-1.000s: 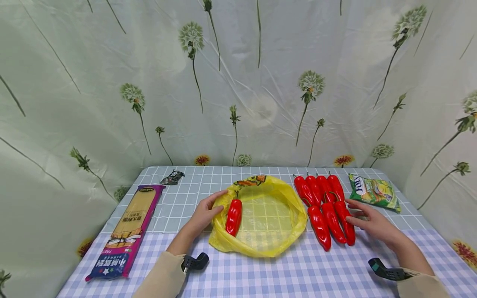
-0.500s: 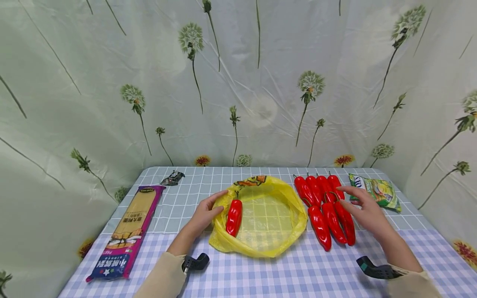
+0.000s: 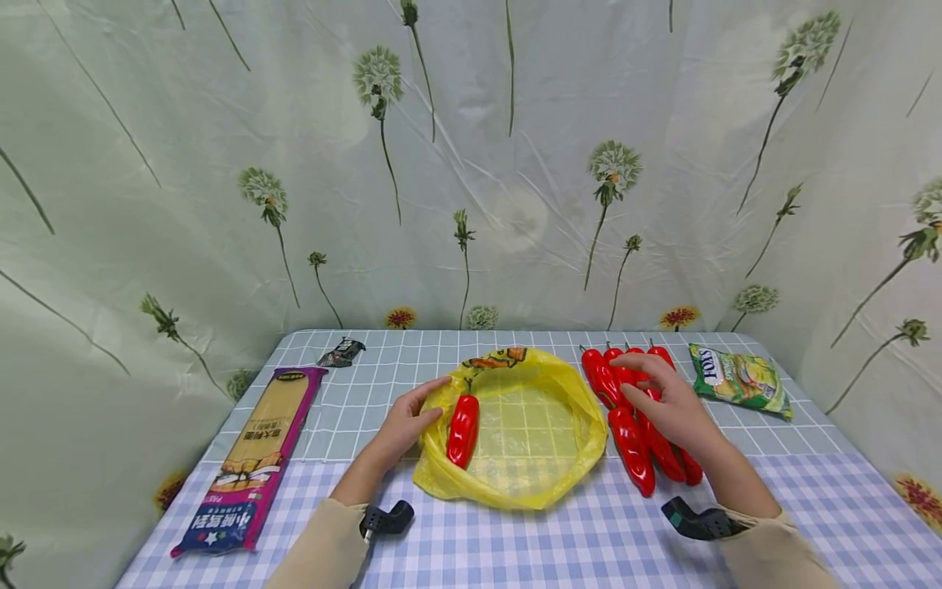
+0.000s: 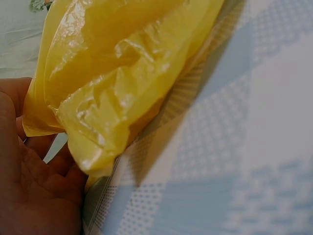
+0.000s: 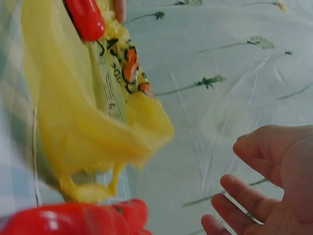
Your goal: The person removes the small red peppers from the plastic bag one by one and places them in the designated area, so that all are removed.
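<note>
A yellow plastic bag (image 3: 548,491) lies spread with its mouth up in the middle of the table. One red pepper (image 3: 462,431) rests inside it, by the left wall. My left hand (image 3: 403,421) pinches the bag's left rim between thumb and fingers; the left wrist view shows the yellow film (image 4: 112,88) tucked in there. Over a group of several red peppers (image 3: 630,450) right of the bag hovers my right hand (image 3: 673,409). Its fingers are spread and hold nothing, as the right wrist view shows, and it hides part of the group.
A long purple pasta packet (image 3: 253,458) lies on the left of the table, with a small black wrapper (image 3: 342,352) behind it. Beyond the peppers at right is a green Fox's candy bag (image 3: 739,379). A flower-print curtain (image 3: 515,204) stands behind the table.
My right hand has moved left from the right side of the pepper group to over its middle. The left hand, the bag and the peppers stay where they were.
</note>
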### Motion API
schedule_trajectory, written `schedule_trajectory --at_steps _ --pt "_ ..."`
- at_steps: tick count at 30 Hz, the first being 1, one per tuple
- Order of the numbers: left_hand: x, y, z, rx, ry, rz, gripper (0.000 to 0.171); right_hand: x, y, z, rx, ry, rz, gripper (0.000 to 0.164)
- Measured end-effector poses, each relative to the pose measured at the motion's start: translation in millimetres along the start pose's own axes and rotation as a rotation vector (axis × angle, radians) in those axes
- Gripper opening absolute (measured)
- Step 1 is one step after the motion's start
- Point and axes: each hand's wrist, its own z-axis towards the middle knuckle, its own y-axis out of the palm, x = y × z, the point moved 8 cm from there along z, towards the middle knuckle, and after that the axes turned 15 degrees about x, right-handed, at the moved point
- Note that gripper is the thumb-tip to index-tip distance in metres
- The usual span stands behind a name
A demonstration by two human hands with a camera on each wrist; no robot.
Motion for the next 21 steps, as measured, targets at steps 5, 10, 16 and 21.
schedule_trajectory --at_steps 5,10,16,21 --pt "0.1 0.4 -0.6 -0.007 -0.004 0.003 0.052 -6.3 13.6 1.6 -0.025 0.008 0.02 0.042" --pt "2.2 0.0 -1.6 -0.005 -0.002 0.001 0.051 -13.8 26.6 3.9 -0.037 -0.01 0.031 0.042" --pt "4.8 -0.1 -3.0 -0.004 0.006 -0.009 0.052 -23.1 42.5 5.4 -0.05 -0.044 0.069 0.04" --pt "4.2 -0.2 -3.0 -0.004 0.006 -0.014 0.052 -30.2 54.1 3.9 -0.052 -0.066 0.123 0.04"
